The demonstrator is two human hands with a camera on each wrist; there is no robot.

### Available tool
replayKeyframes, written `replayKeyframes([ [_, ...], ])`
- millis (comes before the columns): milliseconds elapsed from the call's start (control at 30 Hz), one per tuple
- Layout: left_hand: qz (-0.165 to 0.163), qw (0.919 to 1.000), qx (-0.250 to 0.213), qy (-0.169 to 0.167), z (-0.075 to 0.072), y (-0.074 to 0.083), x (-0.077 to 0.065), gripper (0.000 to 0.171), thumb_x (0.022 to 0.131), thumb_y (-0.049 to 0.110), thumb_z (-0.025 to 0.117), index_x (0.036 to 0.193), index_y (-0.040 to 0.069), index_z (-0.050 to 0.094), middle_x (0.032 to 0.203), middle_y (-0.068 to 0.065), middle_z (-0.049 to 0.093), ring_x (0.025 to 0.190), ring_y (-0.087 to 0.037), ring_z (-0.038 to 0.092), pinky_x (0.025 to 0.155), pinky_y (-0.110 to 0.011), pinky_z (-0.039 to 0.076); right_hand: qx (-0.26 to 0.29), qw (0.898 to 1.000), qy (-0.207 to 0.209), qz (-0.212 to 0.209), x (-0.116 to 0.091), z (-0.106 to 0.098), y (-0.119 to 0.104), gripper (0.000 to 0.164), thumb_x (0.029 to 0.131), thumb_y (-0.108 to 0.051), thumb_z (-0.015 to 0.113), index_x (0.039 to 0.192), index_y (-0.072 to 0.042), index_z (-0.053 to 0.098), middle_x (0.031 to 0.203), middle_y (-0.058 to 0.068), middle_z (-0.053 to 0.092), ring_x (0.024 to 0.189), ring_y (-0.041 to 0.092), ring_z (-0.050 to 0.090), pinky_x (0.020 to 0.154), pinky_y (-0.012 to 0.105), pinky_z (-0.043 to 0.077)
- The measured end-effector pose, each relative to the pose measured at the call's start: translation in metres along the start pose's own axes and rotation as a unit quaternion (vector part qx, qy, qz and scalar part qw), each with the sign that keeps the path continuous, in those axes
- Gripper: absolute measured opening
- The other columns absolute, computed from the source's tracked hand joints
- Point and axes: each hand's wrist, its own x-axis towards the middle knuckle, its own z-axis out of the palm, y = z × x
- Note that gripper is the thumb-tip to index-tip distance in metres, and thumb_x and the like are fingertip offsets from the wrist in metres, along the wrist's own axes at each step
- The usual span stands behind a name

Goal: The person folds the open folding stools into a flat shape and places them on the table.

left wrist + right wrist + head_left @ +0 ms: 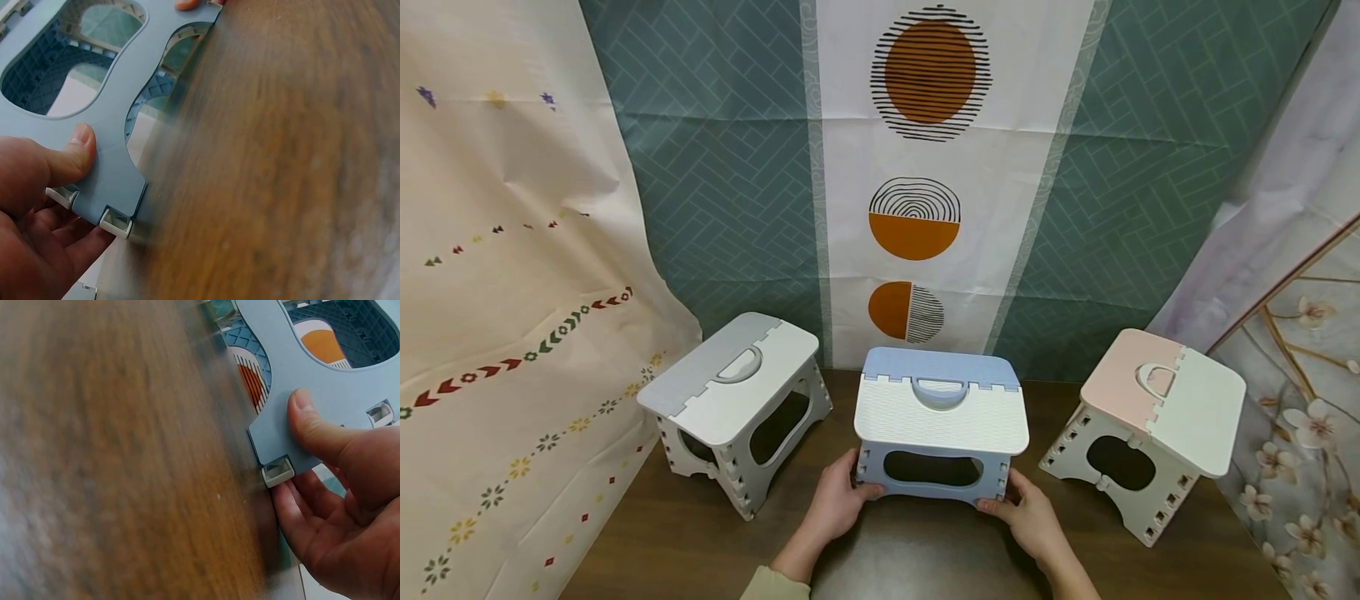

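Note:
A blue and white folding step stool (942,421) stands unfolded at the middle of the table, its carry handle lying flat in the top. My left hand (837,504) grips the lower left end of its front leg panel. In the left wrist view, the thumb (78,153) presses the blue face while the fingers curl behind the edge. At the other end, my right hand (1028,515) holds the panel likewise, with its thumb (306,415) on the front in the right wrist view. Part of each hand's fingers is hidden by the panel.
To the left stands a grey and white folding stool (737,379), turned at an angle. A pink and white one (1165,400) is at the right. All rest on a dark wooden table (917,558). Patterned cloths (737,167) hang behind and at both sides.

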Motion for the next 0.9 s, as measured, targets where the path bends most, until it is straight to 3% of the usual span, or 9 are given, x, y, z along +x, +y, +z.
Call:
replayKeyframes([
  [900, 0.005, 1.0, 0.001, -0.005, 0.0004, 0.0003, 0.0001, 0.042, 0.079, 0.015, 0.084, 0.114, 0.007, 0.062, 0.1, 0.0, 0.068, 0.091, -0.017, 0.062, 0.078, -0.036, 0.05, -0.005, 1.0, -0.007, -0.002, -0.0006, -0.0009, -0.0002, 0.056, 0.079, -0.02, 0.084, 0.13, -0.011, 0.062, 0.11, 0.004, 0.069, 0.101, 0.019, 0.062, 0.081, 0.032, 0.05],
])
